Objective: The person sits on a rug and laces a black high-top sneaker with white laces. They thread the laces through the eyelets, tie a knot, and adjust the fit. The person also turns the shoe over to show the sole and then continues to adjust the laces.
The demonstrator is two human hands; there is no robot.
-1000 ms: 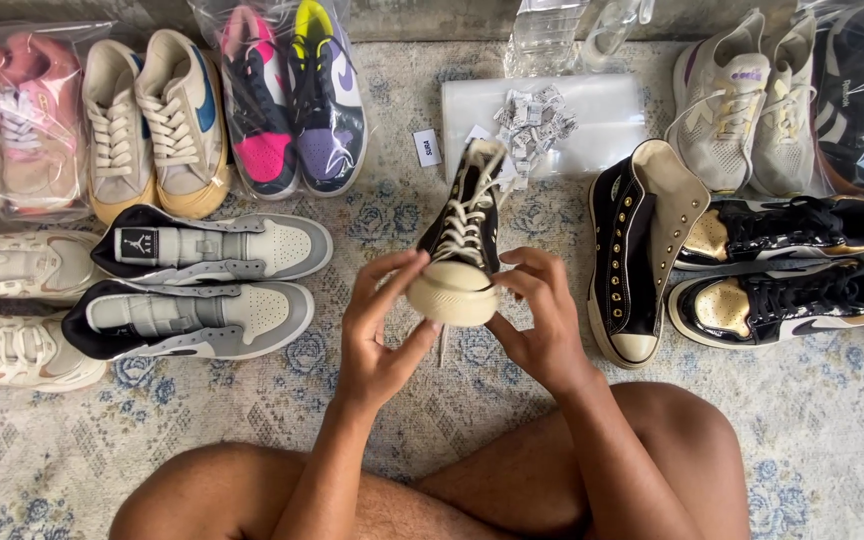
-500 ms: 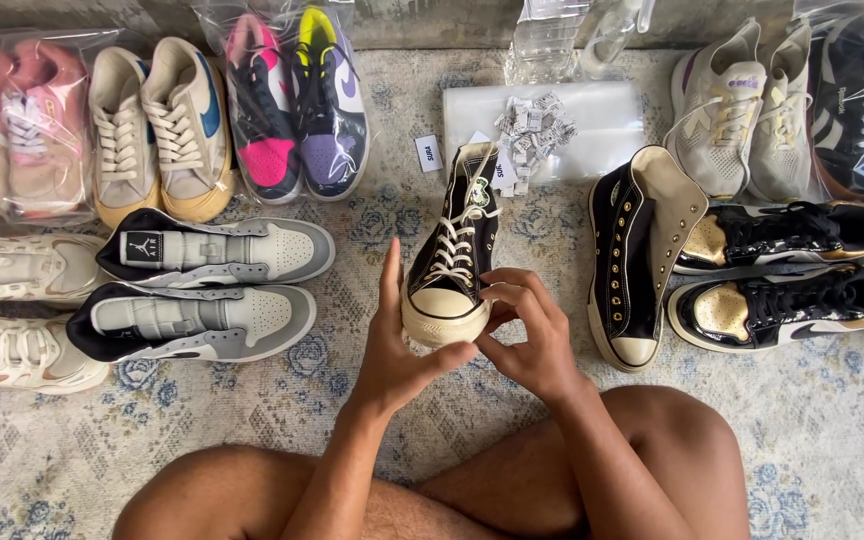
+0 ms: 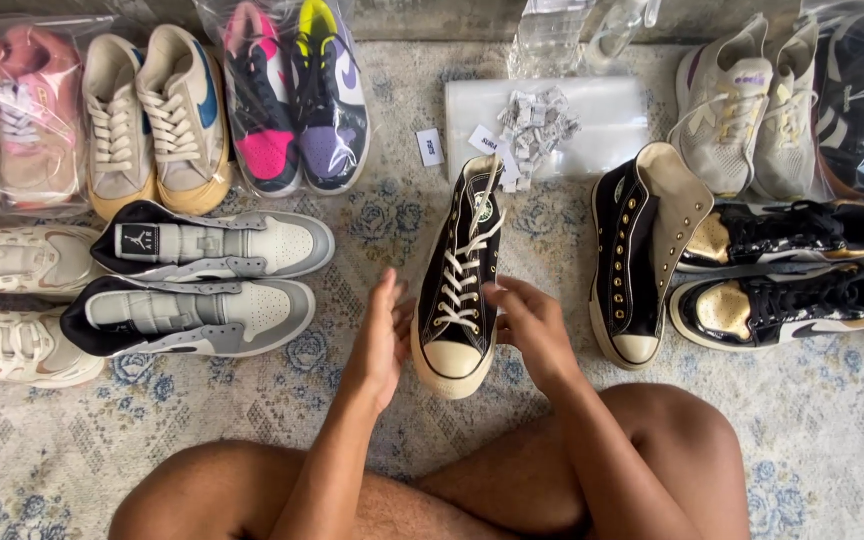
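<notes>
1. Sitting cross-legged on a patterned rug, a person looks down at a black high-top sneaker with white laces and a cream toe cap. It lies on the rug right in front of the knees, toe toward the person.
2. The left hand is open, fingers straight, palm turned to the shoe's side, at or just off the sole edge; it grips nothing.
3. The right hand is loosely curled, its fingertips touching the shoe's other side near the laces; it seems to grip nothing firmly.
4. Risk, as a judgement: with only light contact on both sides, the tall shoe could tip over or slide into its neighbours, which lie close by.
5. Its matching black shoe lies on its side just to the right, beside two black-and-gold sneakers.
6. To the left lie two grey-and-white high-tops; farther back, bagged pairs in pink, tan and bright colours.
7. Behind the shoe sit a flat clear bag and a heap of small paper packets.
8. The rug is pale blue-grey with a faded floral print; little of the room shows beyond it.
</notes>
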